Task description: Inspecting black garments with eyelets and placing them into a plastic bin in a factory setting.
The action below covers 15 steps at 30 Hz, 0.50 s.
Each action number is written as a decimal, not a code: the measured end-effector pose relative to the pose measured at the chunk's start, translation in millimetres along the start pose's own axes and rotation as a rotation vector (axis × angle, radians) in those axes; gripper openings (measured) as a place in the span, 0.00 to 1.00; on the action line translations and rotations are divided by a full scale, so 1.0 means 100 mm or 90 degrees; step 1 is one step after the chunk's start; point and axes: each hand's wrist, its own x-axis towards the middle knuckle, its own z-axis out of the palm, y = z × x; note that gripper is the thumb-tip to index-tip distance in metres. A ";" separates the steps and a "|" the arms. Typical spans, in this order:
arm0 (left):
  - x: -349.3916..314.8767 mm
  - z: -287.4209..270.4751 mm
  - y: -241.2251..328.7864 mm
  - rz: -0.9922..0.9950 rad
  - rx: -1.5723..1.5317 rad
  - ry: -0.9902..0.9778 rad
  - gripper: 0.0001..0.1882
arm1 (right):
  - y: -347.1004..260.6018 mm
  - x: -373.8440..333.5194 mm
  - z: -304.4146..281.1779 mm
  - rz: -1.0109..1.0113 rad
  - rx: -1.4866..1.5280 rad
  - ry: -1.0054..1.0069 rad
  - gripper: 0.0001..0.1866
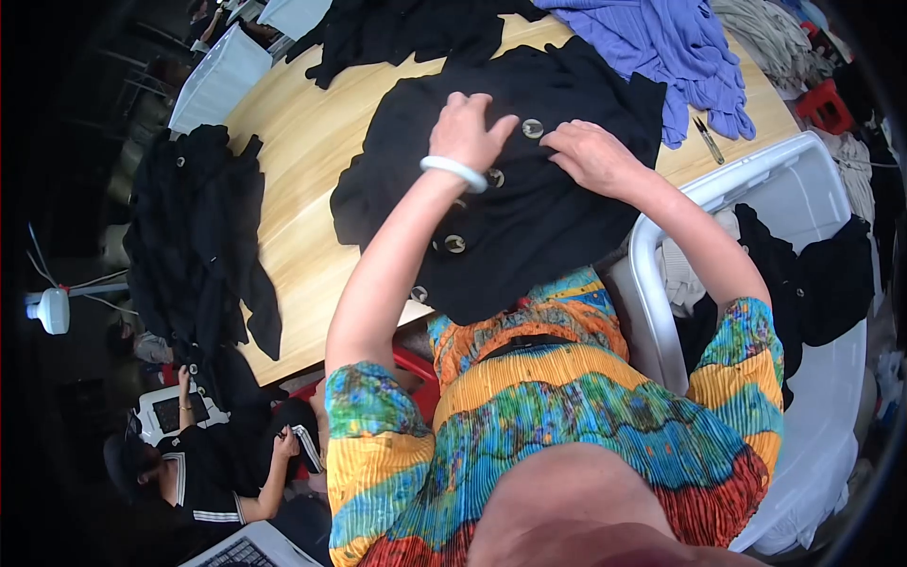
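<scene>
Black buttoned garment (529, 203) is lying spread on the wooden tabletop (302, 161), its near edge hanging over toward me. From the head view, I am watching my left hand (468, 132) pressing flat and open on the cloth, while my right hand (590, 156) is pinching the fabric just beside the far button (533, 128). I judge the buttoning is underway; next calls for a steady pinch on that button. Purple cloth (661, 47) is lying far right, a white bin (803, 189) to my right.
</scene>
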 end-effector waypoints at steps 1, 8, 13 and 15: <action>0.02 0.06 0.07 -0.036 0.036 -0.060 0.22 | 0.00 0.00 0.03 0.003 0.003 0.018 0.08; 0.03 0.43 -0.06 -0.015 -0.052 -0.055 0.13 | 0.04 0.05 0.18 0.033 0.021 0.107 0.08; 0.12 0.34 -0.03 -0.020 -0.263 0.066 0.11 | 0.11 0.19 0.10 0.026 0.068 0.193 0.08; 0.15 0.40 -0.23 -0.153 -0.434 -0.006 0.12 | 0.11 0.32 0.15 0.007 0.092 0.197 0.10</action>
